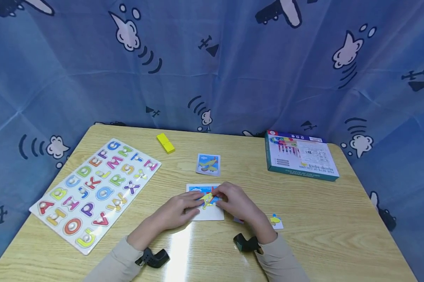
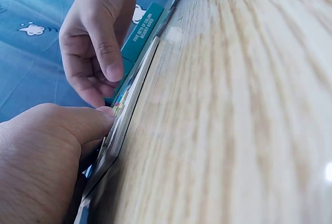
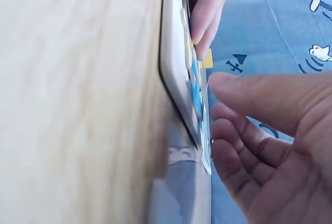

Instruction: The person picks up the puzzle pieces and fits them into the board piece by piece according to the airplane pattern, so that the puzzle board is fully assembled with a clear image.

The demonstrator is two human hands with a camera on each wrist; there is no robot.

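A small white-framed jigsaw board (image 1: 207,216) lies flat on the table between the two hands, with yellow plane pieces (image 1: 207,199) and blue sky pieces in its upper part. My left hand (image 1: 176,210) rests on the board's left side, its fingers fairly straight and touching the pieces. Over the upper right of the board is my right hand (image 1: 235,200), loosely bent, its fingertips close to the red and blue part. In the right wrist view nothing shows between its thumb and fingers. Behind the board lies a picture card (image 1: 208,164) of a yellow plane.
One loose jigsaw piece (image 1: 276,222) lies right of the right wrist; another (image 1: 238,220) is partly hidden under that arm. A letter puzzle board (image 1: 102,182) covers the left side. A yellow block (image 1: 166,143) and a flat box (image 1: 301,156) lie farther back, before a blue curtain (image 1: 212,70).
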